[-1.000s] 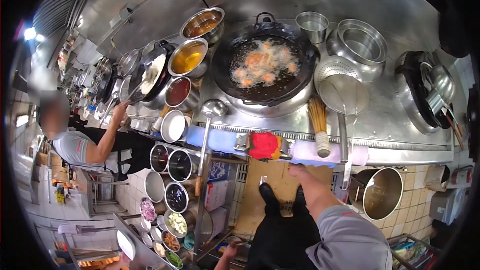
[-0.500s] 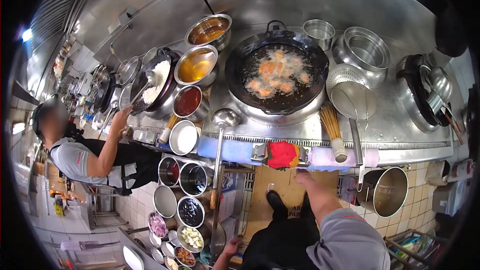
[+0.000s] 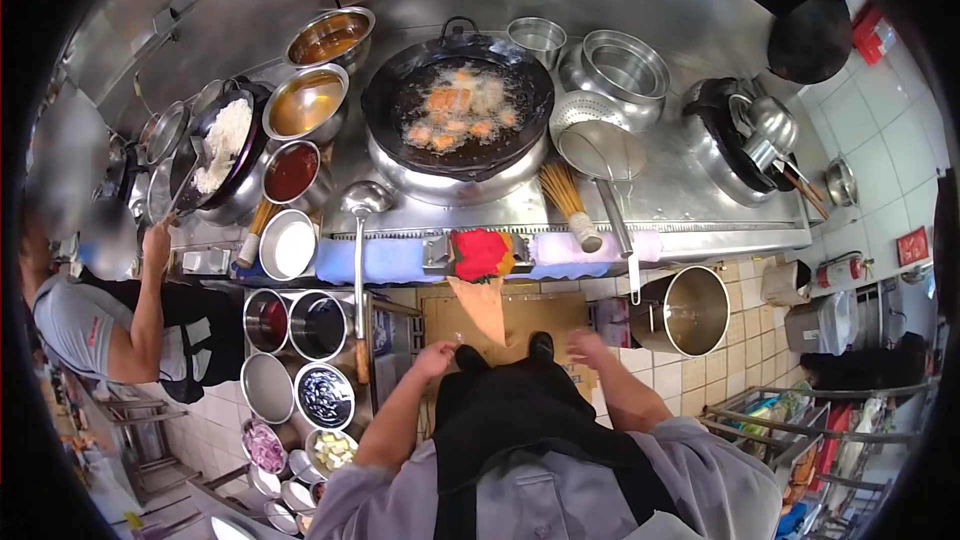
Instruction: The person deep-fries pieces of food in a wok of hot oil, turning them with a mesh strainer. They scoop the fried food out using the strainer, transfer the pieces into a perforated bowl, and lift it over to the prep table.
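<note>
Over the floor in front of the stove, my left hand (image 3: pixel 432 359) has its fingers loosely bent, with nothing visible in it. My right hand (image 3: pixel 590 351) is held to the right, fingers loosely apart and likewise without an object. Between and beyond them, a red cloth (image 3: pixel 481 254) lies on the stove's front edge, with an orange cloth (image 3: pixel 481 309) hanging below it. Neither hand touches these cloths. Further back, orange-brown pieces of food (image 3: pixel 449 102) bubble in the oil of a large black wok (image 3: pixel 378 100).
Along the left stand a ladle (image 3: pixel 367 198), a bowl of red sauce (image 3: pixel 292 172) and several metal pots. A bamboo brush (image 3: pixel 570 202) and a mesh strainer (image 3: pixel 603 150) lie right of the wok. A large pot (image 3: pixel 697 311) sits low right. A co-worker (image 3: pixel 120 325) stirs white food at the left.
My view has turned rightward. My right hand has drawn back from beside the red cloth, and my left hand has come forward. The orange cloth now hangs down below the red one.
</note>
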The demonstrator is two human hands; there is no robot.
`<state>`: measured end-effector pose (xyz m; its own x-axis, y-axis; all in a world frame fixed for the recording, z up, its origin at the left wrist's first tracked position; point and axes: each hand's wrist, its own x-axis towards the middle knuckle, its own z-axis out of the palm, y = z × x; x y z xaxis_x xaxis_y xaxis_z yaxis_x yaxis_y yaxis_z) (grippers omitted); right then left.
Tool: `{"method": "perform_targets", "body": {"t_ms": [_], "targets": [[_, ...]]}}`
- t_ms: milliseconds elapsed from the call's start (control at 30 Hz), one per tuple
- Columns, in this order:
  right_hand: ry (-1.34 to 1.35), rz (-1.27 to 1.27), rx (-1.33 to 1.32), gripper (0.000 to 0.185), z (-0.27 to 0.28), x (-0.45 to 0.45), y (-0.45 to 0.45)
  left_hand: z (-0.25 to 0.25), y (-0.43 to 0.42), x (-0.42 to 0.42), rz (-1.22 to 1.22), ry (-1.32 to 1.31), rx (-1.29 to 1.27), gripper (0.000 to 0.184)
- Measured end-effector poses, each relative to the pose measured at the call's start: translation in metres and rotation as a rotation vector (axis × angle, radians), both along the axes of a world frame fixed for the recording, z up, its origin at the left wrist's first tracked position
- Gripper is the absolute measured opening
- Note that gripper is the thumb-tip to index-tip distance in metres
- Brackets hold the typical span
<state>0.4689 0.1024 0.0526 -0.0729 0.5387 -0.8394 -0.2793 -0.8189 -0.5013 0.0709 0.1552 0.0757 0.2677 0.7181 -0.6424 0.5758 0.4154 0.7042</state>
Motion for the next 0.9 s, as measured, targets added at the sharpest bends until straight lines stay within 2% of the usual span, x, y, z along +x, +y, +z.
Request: {"method": "perform_targets", "body": {"t_ms": [67, 133, 200, 267, 333, 367, 400, 467, 500, 533, 567, 600, 667, 700, 767, 833, 900], "targets": [[0.165, -0.528, 0.024, 0.026, 0.016, 0.063, 0.001, 0.0, 0.013, 0.002, -0.098, 0.066, 0.083, 0.025], [0.177, -0.747, 0.168, 0.028, 0.096, 0.077, 0.026, -0.017, 0.019, -0.003, -0.003, -0.078, 0.045, 0.024], [0.02, -0.61, 0.325, 0.031, 0.15, 0.082, 0.057, -0.018, 0.024, -0.008, 0.044, -0.091, 0.05, 0.023], [-0.358, -0.279, 0.387, 0.035, 0.192, 0.081, 0.078, -0.033, 0.018, -0.019, 0.179, -0.074, -0.009, 0.03], [-1.239, 0.315, 0.611, 0.05, 0.208, 0.089, 0.1, -0.083, 0.002, -0.034, 0.18, -0.03, 0.053, 0.03], [-1.43, 0.359, 0.65, 0.05, 0.221, 0.089, 0.109, -0.097, -0.006, -0.038, 0.167, 0.018, 0.105, 0.031], [-1.619, 0.401, 0.683, 0.05, 0.233, 0.088, 0.118, -0.076, -0.014, -0.034, 0.177, 0.026, 0.105, 0.031], [-1.632, 0.44, 0.755, 0.048, 0.254, 0.1, 0.137, -0.014, -0.038, -0.013, 0.247, 0.08, -0.144, 0.032], [-1.603, 0.451, 0.841, 0.045, 0.271, 0.1, 0.142, -0.014, -0.045, -0.009, 0.253, 0.089, -0.145, 0.032], [-1.593, 0.451, 0.849, 0.045, 0.282, 0.103, 0.149, -0.018, -0.055, -0.007, 0.152, 0.162, -0.087, 0.031], [-1.606, 0.416, 1.024, 0.044, 0.291, 0.106, 0.156, -0.022, -0.064, -0.005, 0.052, 0.236, -0.03, 0.031], [-1.611, 0.379, 1.198, 0.043, 0.3, 0.107, 0.163, -0.028, -0.074, -0.005, 0.06, 0.244, -0.032, 0.031], [-1.584, 0.376, 1.368, 0.041, 0.326, 0.105, 0.185, -0.037, -0.091, -0.005, 0.103, 0.088, 0.022, 0.035], [-1.482, 0.389, 1.327, 0.037, 0.347, 0.098, 0.192, -0.01, -0.093, 0.004, 0.174, 0.089, -0.089, 0.035], [-1.324, 0.419, 1.268, 0.03, 0.382, 0.082, 0.209, -0.014, -0.096, 0.001, 0.215, 0.112, -0.131, 0.035], [-1.203, 0.474, 1.253, 0.024, 0.386, 0.075, 0.237, -0.039, -0.104, -0.01, 0.255, 0.131, -0.178, 0.035], [-1.141, 0.542, 1.255, 0.025, 0.384, 0.061, 0.262, -0.068, -0.108, -0.025, 0.408, 0.017, -0.099, 0.035]]}}
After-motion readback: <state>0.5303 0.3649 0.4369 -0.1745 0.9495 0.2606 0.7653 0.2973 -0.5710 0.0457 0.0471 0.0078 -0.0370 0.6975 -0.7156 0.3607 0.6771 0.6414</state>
